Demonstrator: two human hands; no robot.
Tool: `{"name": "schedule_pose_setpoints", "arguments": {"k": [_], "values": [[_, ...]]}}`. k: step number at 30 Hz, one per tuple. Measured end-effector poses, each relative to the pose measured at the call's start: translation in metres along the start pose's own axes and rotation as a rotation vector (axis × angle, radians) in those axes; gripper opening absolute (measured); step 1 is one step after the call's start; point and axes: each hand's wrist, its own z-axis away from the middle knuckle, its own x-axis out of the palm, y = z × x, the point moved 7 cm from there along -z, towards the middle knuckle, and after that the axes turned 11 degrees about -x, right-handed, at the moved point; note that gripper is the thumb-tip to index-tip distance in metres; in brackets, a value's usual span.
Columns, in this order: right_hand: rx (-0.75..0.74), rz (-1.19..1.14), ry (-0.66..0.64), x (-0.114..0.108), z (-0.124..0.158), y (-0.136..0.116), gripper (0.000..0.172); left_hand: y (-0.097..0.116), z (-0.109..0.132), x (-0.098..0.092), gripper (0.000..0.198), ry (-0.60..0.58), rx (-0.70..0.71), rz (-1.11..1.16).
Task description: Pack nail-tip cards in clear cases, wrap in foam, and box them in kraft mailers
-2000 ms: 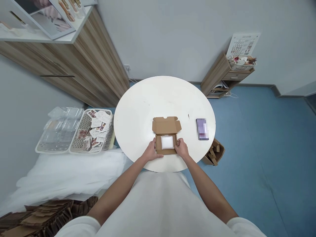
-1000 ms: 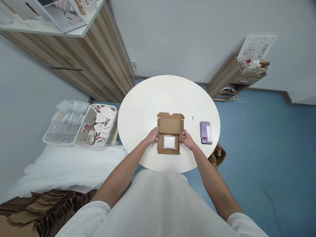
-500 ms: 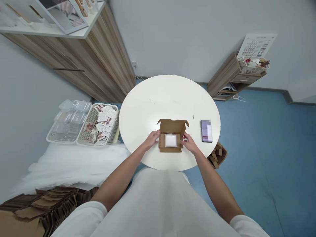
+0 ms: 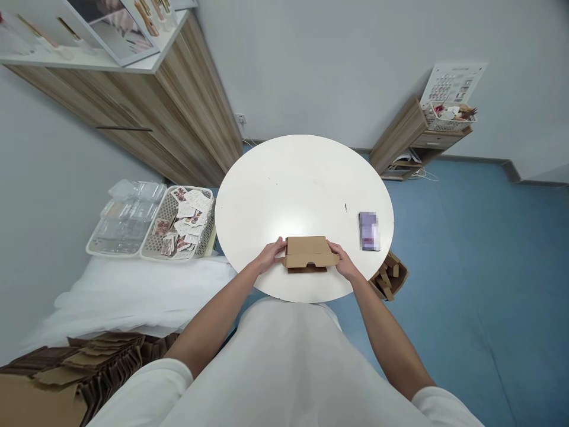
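Observation:
A small brown cardboard box (image 4: 306,246) rests near the front edge of the round white table (image 4: 297,178). Its lid is folded down over the top, with the front flap sticking out and not tucked in. My left hand (image 4: 271,256) grips the box's left side, thumb near the back corner. On the opposite side my right hand (image 4: 342,260) holds the right end by the lid's edge. The white packet inside is hidden under the lid. To the right on the table lies a purple, blurred-out phone-shaped object (image 4: 368,231).
Left of the table are a white basket of printed cards (image 4: 180,225) and a tray of clear plastic boxes (image 4: 127,219). Stacked flat cardboard (image 4: 89,373) stands at lower left. A carton of cardboard pieces (image 4: 389,276) is on the floor at right.
The box's lid has swung from upright at the back down toward me, covering the white packet. Both hands have stayed at the box's sides.

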Motion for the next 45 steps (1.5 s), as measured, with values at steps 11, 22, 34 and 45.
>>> {"name": "schedule_pose_setpoints", "arguments": {"k": [11,22,34,45], "values": [[0.296,-0.386,-0.093,0.013,0.022,0.001,0.058,-0.018,0.002,-0.004,0.083,0.282,0.039,-0.209],[0.231,-0.396,0.114,0.030,0.036,0.007,0.055,-0.037,0.003,0.003,0.047,0.305,0.179,-0.353],[0.022,0.032,-0.202,0.046,0.049,0.006,0.110,-0.060,0.024,0.000,0.125,0.219,0.297,-0.650],[-0.040,0.259,-0.175,0.036,0.037,-0.017,0.074,-0.022,0.038,0.003,0.073,0.421,0.399,-0.692]]}}
